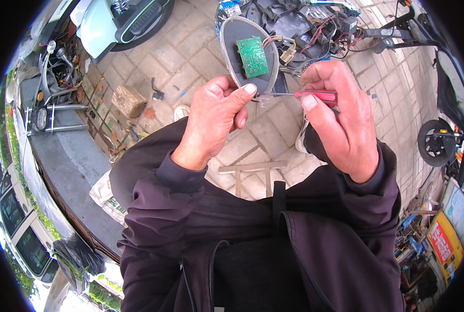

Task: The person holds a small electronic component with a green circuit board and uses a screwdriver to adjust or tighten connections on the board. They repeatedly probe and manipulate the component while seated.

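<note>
My left hand (211, 114) grips the lower rim of an oval instrument housing (243, 31), its thumb over the near edge. The housing is dark grey inside with a pale rim, and it faces up toward me. A green circuit board (253, 57) sits in it, with several thin wires running from its right side to a pale plug connector (288, 54). In my right hand (343, 117) is a screwdriver (319, 97) with a red handle, held sideways. Its thin shaft points left, and the tip is beside my left thumb at the housing's lower edge; exact contact is hard to make out.
Behind the housing lies a heap of dark vehicle parts and wiring (320, 31). A pale blue scooter body panel (104, 26) stands far left. A wooden block (129, 101) rests on the paving, with a grey bench (68, 161) at left. A small wheel (435, 143) is at right.
</note>
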Demonstrator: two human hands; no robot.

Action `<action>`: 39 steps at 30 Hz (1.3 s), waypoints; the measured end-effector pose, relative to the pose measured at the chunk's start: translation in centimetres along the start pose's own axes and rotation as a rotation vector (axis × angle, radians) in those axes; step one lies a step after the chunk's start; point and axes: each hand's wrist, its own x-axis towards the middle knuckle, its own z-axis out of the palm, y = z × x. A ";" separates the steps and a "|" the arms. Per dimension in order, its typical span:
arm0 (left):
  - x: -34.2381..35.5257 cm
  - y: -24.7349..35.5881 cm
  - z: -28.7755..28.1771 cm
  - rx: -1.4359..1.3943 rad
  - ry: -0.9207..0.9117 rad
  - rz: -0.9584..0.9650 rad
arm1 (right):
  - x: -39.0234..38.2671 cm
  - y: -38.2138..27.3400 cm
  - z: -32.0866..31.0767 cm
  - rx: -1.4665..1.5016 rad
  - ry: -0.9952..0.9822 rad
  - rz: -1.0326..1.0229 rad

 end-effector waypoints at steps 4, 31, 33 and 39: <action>0.0 -0.1 0.0 -0.010 0.006 -0.007 | 0.1 0.2 -0.5 -0.081 -0.074 -0.107; 0.2 -0.4 -0.2 -0.015 -0.006 -0.044 | 0.1 0.4 0.1 -0.172 -0.041 -0.131; 0.2 -0.3 -0.3 -0.020 -0.020 -0.065 | 0.1 0.4 0.1 -0.175 -0.037 -0.143; 0.4 -0.7 -0.3 -0.017 -0.007 -0.064 | 0.1 0.4 0.2 -0.234 -0.025 -0.093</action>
